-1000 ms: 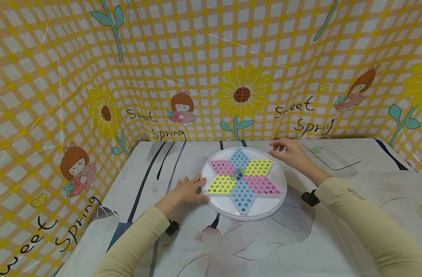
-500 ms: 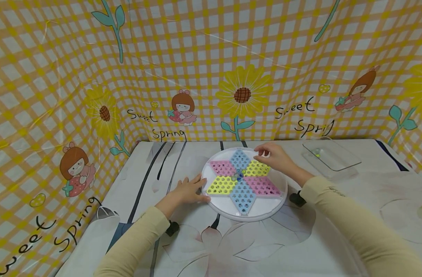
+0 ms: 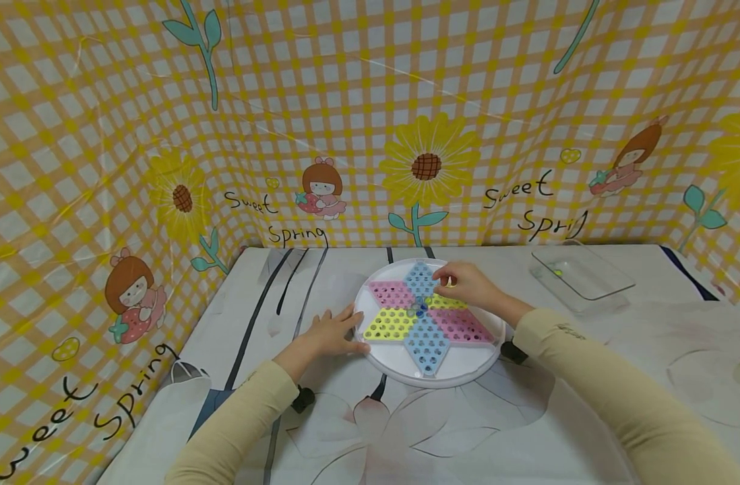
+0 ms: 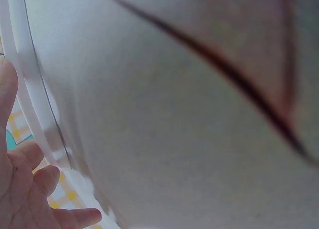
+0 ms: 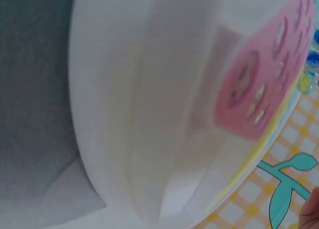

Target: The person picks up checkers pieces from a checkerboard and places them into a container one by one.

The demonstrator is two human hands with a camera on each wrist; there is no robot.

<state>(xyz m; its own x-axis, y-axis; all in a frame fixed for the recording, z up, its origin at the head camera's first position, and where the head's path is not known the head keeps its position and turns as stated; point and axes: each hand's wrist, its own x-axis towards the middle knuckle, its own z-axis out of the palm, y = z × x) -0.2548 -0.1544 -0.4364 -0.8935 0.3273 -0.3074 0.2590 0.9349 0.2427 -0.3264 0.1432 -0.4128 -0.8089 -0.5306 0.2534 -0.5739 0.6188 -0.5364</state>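
Observation:
A round white Chinese checkers board carries a star of pink, yellow and blue holed sections. Several glass marbles sit at its middle; some also show at the right edge of the right wrist view. My left hand lies with spread fingers at the board's left rim. Over the yellow and blue far sections, my right hand has thumb and fingertips drawn together; I cannot tell whether a marble is between them. In the right wrist view, the pink section is close, with only a bit of the hand at lower right.
A clear rectangular dish with a few marbles stands to the right, near the back of the table. Behind the table, covered in a floral cloth, hangs a yellow checked curtain that also lines the left side.
My right hand has moved left from between the dish and the board to over the board's far sections, its fingertips nearing the middle. My left hand has stayed at the rim.

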